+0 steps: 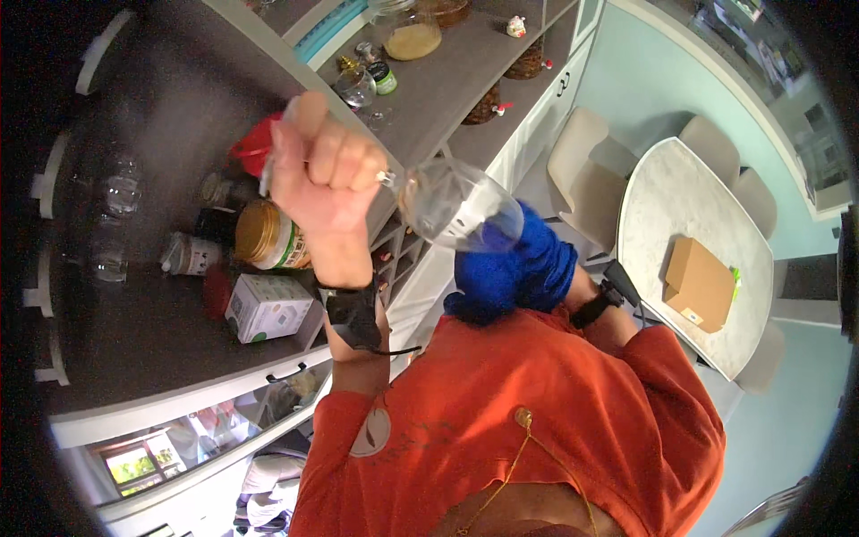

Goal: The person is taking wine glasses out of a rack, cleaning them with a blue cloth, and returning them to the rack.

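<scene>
A clear stemmed glass (463, 205) lies tilted between my hands, its bowl towards the right. My left hand (329, 158) is closed around its stem end, over the open cabinet shelf. A bunched blue cloth (517, 265) covers my right hand, at the rim side of the bowl. The fingers under the cloth are hidden; only the forearm and a black wrist strap (597, 305) show. Part of the cloth shows through the clear bowl. Behind my left hand is a red object (258, 144), partly hidden.
The dark shelf (154, 349) holds a gold-lidded jar (258, 231), a white box (268, 309) and several glasses (121, 188). A higher shelf (429, 94) bears a large glass jar (409, 33) and small items. At right, chairs surround a pale table (644, 268) with a cardboard box (701, 285).
</scene>
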### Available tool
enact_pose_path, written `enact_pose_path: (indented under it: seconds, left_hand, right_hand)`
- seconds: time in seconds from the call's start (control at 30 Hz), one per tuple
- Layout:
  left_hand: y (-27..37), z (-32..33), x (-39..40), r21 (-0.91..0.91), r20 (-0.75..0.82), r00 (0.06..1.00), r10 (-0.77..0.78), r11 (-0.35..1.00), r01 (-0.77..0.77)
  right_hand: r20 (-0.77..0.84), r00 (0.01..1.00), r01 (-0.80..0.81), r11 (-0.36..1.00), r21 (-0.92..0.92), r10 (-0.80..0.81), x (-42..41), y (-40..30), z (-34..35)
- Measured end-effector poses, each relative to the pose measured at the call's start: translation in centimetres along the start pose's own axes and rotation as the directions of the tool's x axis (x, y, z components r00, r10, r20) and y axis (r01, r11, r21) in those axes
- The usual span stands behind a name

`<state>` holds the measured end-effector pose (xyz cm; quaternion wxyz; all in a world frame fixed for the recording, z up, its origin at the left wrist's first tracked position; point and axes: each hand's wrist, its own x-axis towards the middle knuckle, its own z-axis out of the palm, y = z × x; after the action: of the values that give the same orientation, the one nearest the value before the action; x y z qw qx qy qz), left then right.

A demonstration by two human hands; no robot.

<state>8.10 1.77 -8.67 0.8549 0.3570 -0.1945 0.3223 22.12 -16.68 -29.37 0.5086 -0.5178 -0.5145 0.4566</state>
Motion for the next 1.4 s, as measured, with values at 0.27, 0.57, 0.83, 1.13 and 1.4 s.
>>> enact_pose_path:
  seconds: [0.27, 0.57, 0.83, 1.13, 1.4]
  left_hand:
    - [-3.0, 0.1, -2.2, 0.092, -0.110, 0.975, -0.194, 0.975, 0.204]
    - [-5.2, 1.7, -1.7, 0.317, -0.548, 0.829, -0.113, 0.889, 0.330]
    - [-5.1, -0.1, -2.6, 0.221, -0.584, 0.809, -0.071, 0.945, 0.243]
    - [-4.8, 0.0, -2.0, 0.158, -0.645, 0.755, -0.116, 0.947, 0.280]
    - [-4.1, -1.4, -1.1, -0.199, 0.042, 0.943, -0.331, 0.922, 0.332]
  right_hand:
    - [-0.046, 0.936, 0.350, 0.913, 0.209, -0.348, 4.3, -10.5, -2.7]
    - [-0.060, 0.961, 0.255, 0.948, -0.189, -0.270, 6.0, -11.9, 1.1]
    - [-0.095, 0.960, 0.257, 0.964, -0.071, -0.263, 4.4, -10.0, 0.9]
    - [0.006, 0.978, 0.204, 0.959, 0.197, -0.209, 3.0, -6.6, -0.8]
    - [0.261, 0.965, -0.069, 0.928, 0.366, -0.031, 3.3, -4.5, 0.8]
